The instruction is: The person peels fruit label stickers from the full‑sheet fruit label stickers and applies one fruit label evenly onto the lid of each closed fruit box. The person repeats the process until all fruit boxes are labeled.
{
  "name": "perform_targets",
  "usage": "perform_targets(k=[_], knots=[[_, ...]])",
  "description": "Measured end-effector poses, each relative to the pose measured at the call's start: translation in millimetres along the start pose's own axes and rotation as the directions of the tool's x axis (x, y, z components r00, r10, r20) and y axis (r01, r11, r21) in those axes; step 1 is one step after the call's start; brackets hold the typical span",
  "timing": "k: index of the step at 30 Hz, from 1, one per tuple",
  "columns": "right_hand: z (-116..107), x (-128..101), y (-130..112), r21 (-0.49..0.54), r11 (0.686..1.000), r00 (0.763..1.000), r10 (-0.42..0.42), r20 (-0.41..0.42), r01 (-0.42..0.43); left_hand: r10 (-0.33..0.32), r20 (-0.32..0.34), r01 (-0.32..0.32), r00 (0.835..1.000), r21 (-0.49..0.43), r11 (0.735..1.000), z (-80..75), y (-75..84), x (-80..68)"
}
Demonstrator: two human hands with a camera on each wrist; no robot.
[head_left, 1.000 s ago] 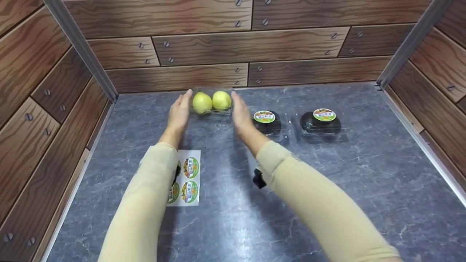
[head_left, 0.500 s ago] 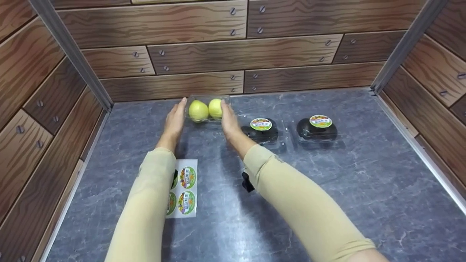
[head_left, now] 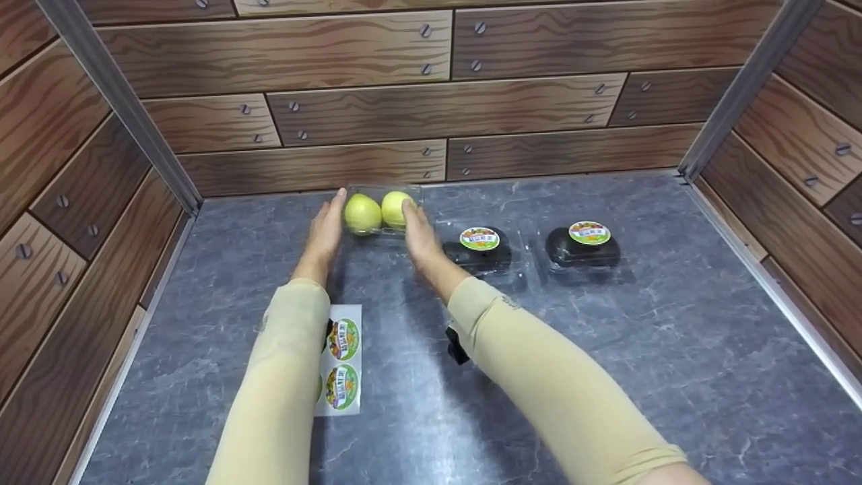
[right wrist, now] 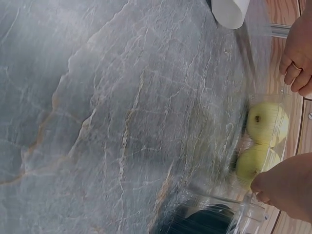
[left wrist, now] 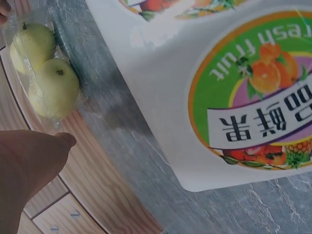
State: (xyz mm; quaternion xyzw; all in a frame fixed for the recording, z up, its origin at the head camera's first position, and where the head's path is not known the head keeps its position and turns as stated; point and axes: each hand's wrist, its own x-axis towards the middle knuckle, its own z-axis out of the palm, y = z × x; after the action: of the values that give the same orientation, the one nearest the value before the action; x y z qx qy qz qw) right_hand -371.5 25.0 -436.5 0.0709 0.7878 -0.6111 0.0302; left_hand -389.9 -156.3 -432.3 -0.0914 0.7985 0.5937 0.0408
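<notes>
Moved: right grip (head_left: 421,239) overlaps the right fruit (head_left: 394,205) in head view; a second ago it lined the box's right end. Fruit box (head_left: 382,232) looks unmoved; camera view has shifted.
Left grip (head_left: 326,229): fingers straight at the box's left end, holding nothing; contact can't tell. Uneven push could skew the box.
Sticker sheet (head_left: 341,362): flat-looking on counter (head_left: 673,377); left wrist hangs over it, could snag and drag it. Left column mostly under left sleeve (head_left: 293,350).
Fruit box: far counter by the back wall, two yellow-green fruits inside. Clear plastic, so lid closure hard to make out.
Right grip state: fingers extended, not clenched; fingertip pressure unclear.
Middle dark-fruit box (head_left: 517,256): right hand close, a sideways sweep could knock it. Left side partly hidden.
Right dark-fruit box (head_left: 579,276): well apart from hands, low risk; edges blur into counter.
</notes>
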Motion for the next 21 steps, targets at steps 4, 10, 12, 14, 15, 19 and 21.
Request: perform_targets(k=[4, 10, 12, 14, 15, 19, 21], knots=[[1.6, 0.7, 1.6, -0.016, 1.0, 1.0, 0.009, -0.01, -0.009, -0.001, 0.006, 0.001, 1.0, -0.002, 1.0, 1.2, -2.4, 2.4], [1.2, 0.7, 1.6, 0.002, 1.0, 1.0, 0.01, -0.01, -0.01, 0.014, 0.016, -0.015, 1.0, 0.017, 1.0, 2.2, 0.1, 5.4], [1.4, 1.0, 2.1, -0.011, 1.0, 1.0, 0.001, -0.01, -0.001, 0.022, 0.018, -0.022, 1.0, 0.028, 0.999, 1.8, 0.1, 6.0], [1.9, 1.1, 3.2, -0.015, 1.0, 1.0, 0.0, -0.009, 0.0, 0.028, 0.021, -0.028, 0.999, 0.03, 0.999, 1.6, -0.7, 6.5], [2.1, 0.8, 3.9, -0.017, 1.0, 1.0, 0.001, -0.01, -0.001, 0.029, 0.023, -0.03, 0.999, 0.033, 0.999, 1.6, -1.6, 6.8], [3.2, -0.3, 6.2, -0.007, 1.0, 1.0, 0.002, -0.013, -0.003, 0.037, 0.02, -0.037, 0.999, 0.011, 0.999, 1.6, -5.4, 6.6], [3.5, -1.2, 6.9, -0.001, 1.0, 1.0, 0.003, -0.015, -0.003, 0.047, 0.02, -0.047, 0.999, 0.003, 0.999, 1.4, -7.2, 5.9]])
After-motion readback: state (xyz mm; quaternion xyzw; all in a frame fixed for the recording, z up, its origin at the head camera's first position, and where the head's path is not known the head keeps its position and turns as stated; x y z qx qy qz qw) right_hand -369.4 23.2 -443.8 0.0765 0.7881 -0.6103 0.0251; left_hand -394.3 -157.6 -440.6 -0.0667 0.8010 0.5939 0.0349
